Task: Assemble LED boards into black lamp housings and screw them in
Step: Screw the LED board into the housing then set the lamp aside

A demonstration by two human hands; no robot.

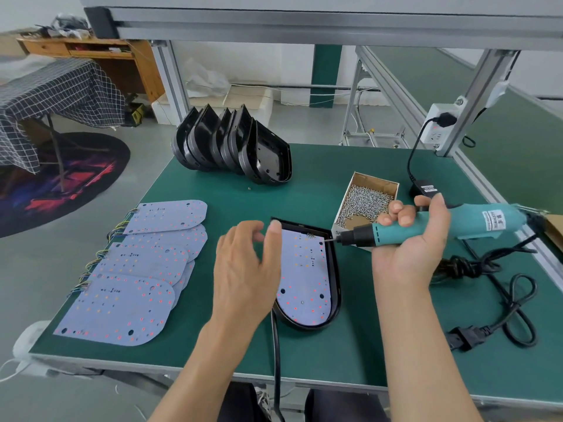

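step: screwing led board [304,269] into black housing [335,269], frame centre. right hand [411,239] wraps the teal electric screwdriver [426,225], held near-horizontal, bit tip at the board's upper right edge; can't tell if a screw is on the bit. left hand [243,263] hovers over the board's left side, fingers loosely spread, holding nothing; thumb near the housing's top-left corner. next, prob: tilt driver upright over a hole, steady the housing w/ left. board looks pale lilac w/ red/orange dots, sits flat inside the housing. screw box [365,196] just upper right; spare boards [137,269] left; empty housings [231,144] upper centre.
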